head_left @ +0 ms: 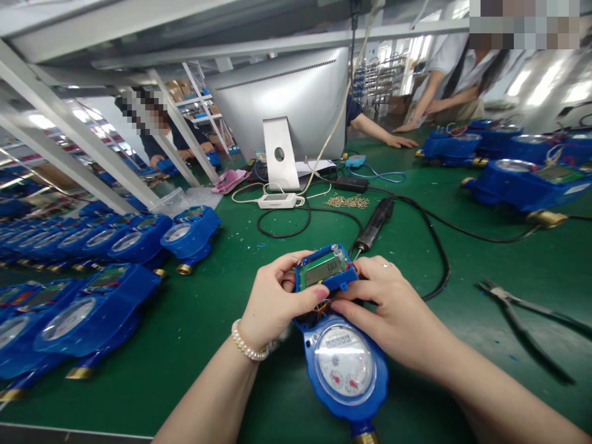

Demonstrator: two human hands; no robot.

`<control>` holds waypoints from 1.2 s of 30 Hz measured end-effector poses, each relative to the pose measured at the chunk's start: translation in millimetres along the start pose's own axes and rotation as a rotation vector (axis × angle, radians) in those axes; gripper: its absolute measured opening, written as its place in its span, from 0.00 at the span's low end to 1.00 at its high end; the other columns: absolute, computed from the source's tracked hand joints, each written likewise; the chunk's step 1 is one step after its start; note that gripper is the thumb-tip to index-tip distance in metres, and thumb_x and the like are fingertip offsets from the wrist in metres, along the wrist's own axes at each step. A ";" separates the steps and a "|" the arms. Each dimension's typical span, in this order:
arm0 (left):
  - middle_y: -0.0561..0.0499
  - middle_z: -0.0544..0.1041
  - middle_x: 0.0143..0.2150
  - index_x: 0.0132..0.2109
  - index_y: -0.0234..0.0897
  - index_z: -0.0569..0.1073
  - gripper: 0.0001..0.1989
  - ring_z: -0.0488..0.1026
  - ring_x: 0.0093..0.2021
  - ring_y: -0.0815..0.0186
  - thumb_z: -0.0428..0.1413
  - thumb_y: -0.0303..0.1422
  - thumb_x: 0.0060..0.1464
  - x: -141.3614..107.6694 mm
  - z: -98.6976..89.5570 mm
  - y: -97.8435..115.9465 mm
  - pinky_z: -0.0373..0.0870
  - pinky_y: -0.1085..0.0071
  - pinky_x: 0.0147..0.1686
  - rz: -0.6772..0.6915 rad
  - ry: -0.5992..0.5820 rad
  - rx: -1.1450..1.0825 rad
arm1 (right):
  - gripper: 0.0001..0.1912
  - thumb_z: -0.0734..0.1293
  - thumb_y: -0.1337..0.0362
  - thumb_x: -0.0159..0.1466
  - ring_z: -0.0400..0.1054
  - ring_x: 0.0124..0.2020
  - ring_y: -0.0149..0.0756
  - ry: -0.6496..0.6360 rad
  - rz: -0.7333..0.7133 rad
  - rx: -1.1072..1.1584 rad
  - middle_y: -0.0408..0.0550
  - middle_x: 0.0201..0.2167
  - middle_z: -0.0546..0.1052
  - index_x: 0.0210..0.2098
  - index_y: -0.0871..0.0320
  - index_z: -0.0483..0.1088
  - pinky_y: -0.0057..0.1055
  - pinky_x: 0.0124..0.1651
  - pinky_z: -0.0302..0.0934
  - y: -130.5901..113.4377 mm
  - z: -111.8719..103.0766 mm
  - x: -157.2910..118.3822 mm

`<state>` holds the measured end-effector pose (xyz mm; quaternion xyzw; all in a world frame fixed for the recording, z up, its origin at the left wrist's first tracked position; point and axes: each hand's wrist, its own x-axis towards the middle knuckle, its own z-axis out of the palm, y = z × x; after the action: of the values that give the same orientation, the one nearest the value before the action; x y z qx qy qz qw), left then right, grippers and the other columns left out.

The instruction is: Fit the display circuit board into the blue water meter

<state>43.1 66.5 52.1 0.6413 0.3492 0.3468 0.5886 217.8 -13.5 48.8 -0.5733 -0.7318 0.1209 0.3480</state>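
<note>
Green bench mat point(485, 320), factory shelving behind

1 head camera looks forward and down, close over the hands, onto the green bench point(462, 277).

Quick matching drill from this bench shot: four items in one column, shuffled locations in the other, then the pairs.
Items:
1. pliers
2. electric screwdriver
3. pile of screws
4. display module

Locations:
A. held between the left hand and right hand, above the dial of the water meter
B. lying on the green mat at the right, untouched
C. near the foot of the monitor
D. lying just beyond the hands, cable trailing right

Pairs: 1-B, 2-D, 3-C, 4-A
</note>
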 end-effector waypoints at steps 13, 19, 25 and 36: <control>0.50 0.79 0.35 0.47 0.32 0.73 0.27 0.74 0.33 0.67 0.68 0.36 0.38 0.1 2.5 -3.6 0.70 0.77 0.32 -0.002 0.026 -0.028 | 0.11 0.72 0.64 0.57 0.62 0.43 0.36 0.004 -0.038 0.055 0.40 0.41 0.74 0.39 0.50 0.73 0.35 0.45 0.50 -12.2 -9.2 -3.0; 0.51 0.80 0.37 0.46 0.34 0.74 0.24 0.74 0.32 0.70 0.68 0.33 0.39 0.6 4.9 -2.3 0.70 0.80 0.32 0.004 0.017 -0.075 | 0.06 0.71 0.61 0.57 0.63 0.32 0.36 0.195 -0.044 -0.061 0.41 0.26 0.75 0.30 0.56 0.72 0.35 0.38 0.48 -24.6 9.3 -9.2; 0.53 0.79 0.34 0.47 0.35 0.74 0.25 0.71 0.29 0.73 0.68 0.35 0.39 -0.1 5.9 -1.7 0.68 0.81 0.27 -0.024 0.035 -0.060 | 0.06 0.69 0.61 0.60 0.61 0.29 0.35 0.264 -0.078 -0.105 0.40 0.23 0.74 0.28 0.56 0.71 0.35 0.38 0.47 -33.4 18.6 -11.8; 0.50 0.77 0.32 0.45 0.34 0.75 0.24 0.68 0.27 0.71 0.67 0.40 0.40 1.8 3.0 -9.5 0.62 0.79 0.23 0.009 0.049 -0.004 | 0.10 0.63 0.67 0.63 0.60 0.33 0.38 0.051 -0.147 -0.342 0.46 0.27 0.71 0.27 0.56 0.72 0.36 0.36 0.46 -47.7 14.7 -10.2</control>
<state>46.2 67.0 42.5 0.6330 0.3598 0.3658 0.5797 173.3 -34.7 61.8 -0.5720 -0.7726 -0.0454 0.2719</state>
